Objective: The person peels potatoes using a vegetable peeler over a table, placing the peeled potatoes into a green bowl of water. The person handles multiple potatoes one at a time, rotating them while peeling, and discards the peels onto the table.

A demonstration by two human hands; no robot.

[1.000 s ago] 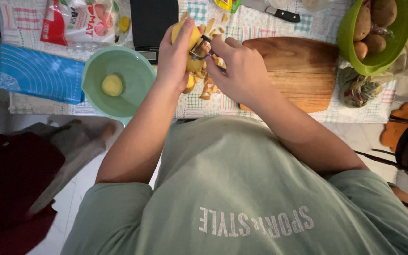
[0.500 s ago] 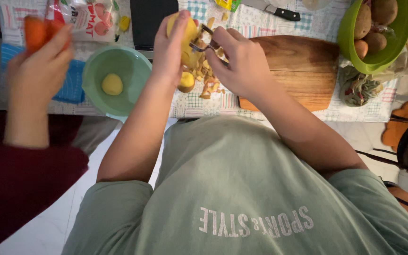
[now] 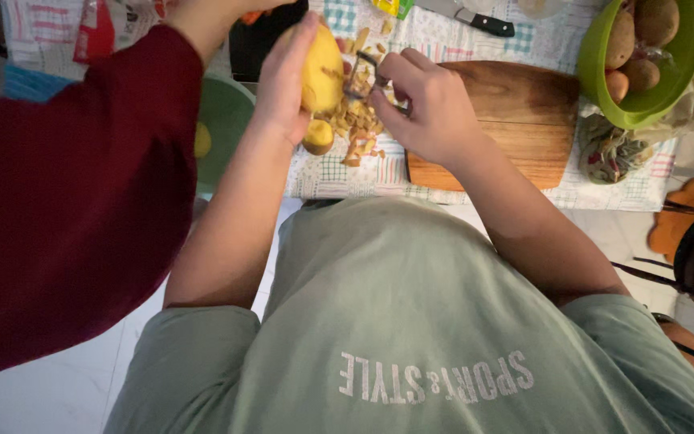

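Observation:
My left hand [image 3: 287, 84] grips a yellow, mostly peeled potato [image 3: 323, 68] above the table. My right hand [image 3: 427, 104] holds a small peeler [image 3: 361, 74] against the potato's right side. Below them lies a heap of brown peelings [image 3: 357, 133] on the checked tablecloth [image 3: 347, 177], with another peeled potato [image 3: 318, 137] beside it. A wooden cutting board [image 3: 516, 120] sits just right of my right hand.
Another person's dark red sleeve [image 3: 66, 193] crosses the left of the view, partly covering a light green bowl [image 3: 222, 120]. A bright green bowl [image 3: 644, 72] of unpeeled potatoes stands at the back right. A black-handled knife [image 3: 475, 18] lies at the back.
The other person's arm has swung in from the left and now covers much of the light green bowl. My hands keep working the peeler on the potato in about the same place.

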